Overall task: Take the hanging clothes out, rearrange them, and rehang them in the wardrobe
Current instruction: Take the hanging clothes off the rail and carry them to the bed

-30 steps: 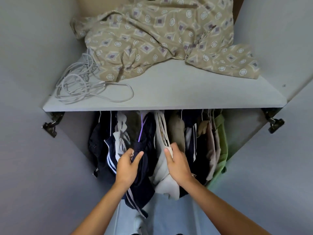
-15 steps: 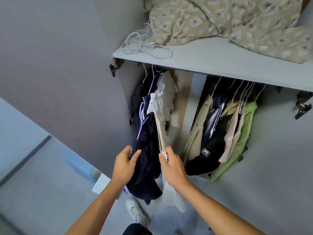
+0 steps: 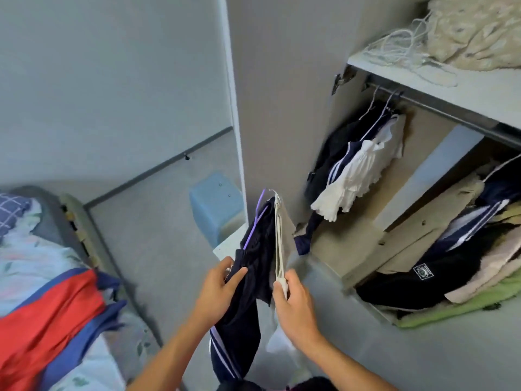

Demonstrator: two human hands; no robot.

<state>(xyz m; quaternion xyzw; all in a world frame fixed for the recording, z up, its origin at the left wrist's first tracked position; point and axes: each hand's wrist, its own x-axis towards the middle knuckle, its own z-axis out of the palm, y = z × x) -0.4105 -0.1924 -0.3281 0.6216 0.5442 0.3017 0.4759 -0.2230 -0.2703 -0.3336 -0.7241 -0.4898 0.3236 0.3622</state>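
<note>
The person holds 2 pieces of clothing out in front of the open wardrobe (image 3: pixel 282 80), clear of the rail. The left hand (image 3: pixel 217 289) pinches the dark pants (image 3: pixel 253 266) between thumb and fingers. The pants hang on a purple hanger (image 3: pixel 255 221), and white stripes run down the leg near the bottom. The right hand (image 3: pixel 293 303) has its fingers curled tight around the lower end of the cream cloth (image 3: pixel 282 244), which hangs on a white hanger (image 3: pixel 277 197). The 2 pieces touch each other side by side, and both hooks point up with nothing to hang on.

Inside the wardrobe, a few dark clothes (image 3: pixel 335 148) and a white frilly top (image 3: pixel 358 170) hang from the rail (image 3: pixel 439 108) on the left side. Well apart from them, on the right side, is a bigger bunch of clothes (image 3: pixel 439 249) in tan, dark, pink and green. Between the 2 groups the rail is bare.

On the shelf (image 3: pixel 479 88) above the rail sit a tangle of white cord (image 3: pixel 400 49) and a pale bundle of cloth (image 3: pixel 476 29), just beside each other.

To the left of the wardrobe stands a light blue box (image 3: pixel 217 204) by the wall. Farther left is a bed (image 3: pixel 42 249) with a flowery sheet and a red and blue cloth (image 3: pixel 50 320) lying on it.
</note>
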